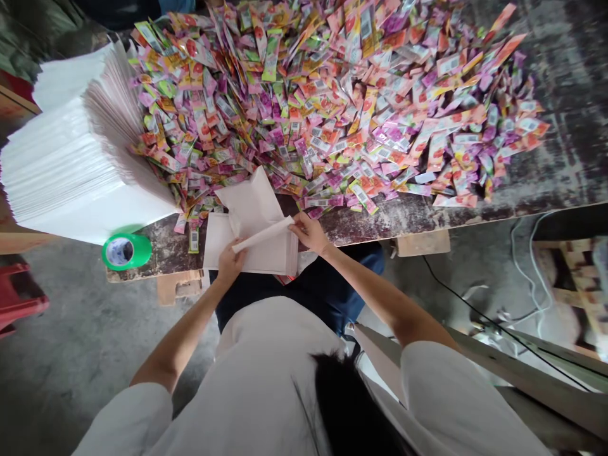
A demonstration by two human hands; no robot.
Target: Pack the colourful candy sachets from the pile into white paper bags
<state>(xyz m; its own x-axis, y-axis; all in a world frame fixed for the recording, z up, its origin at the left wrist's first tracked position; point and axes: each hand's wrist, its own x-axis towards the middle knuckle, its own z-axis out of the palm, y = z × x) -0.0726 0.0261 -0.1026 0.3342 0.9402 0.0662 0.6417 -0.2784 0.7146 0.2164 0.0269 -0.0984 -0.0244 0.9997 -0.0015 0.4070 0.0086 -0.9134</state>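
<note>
A white paper sheet or bag point(254, 199) lies over a small stack of white paper point(266, 259) at the table's near edge, with a folded strip along its near side. My left hand point(230, 263) pinches the left end of that strip. At its right end, my right hand point(308, 233) grips the paper between thumb and fingers. Just beyond the paper spreads a large heap of small colourful packets point(332, 114).
Tall stacks of white paper point(90, 164) stand at the left of the dark table point(565, 145). A green tape roll point(127, 251) rests near the front left edge. A red crate point(21, 297) and cables point(475, 307) are on the floor.
</note>
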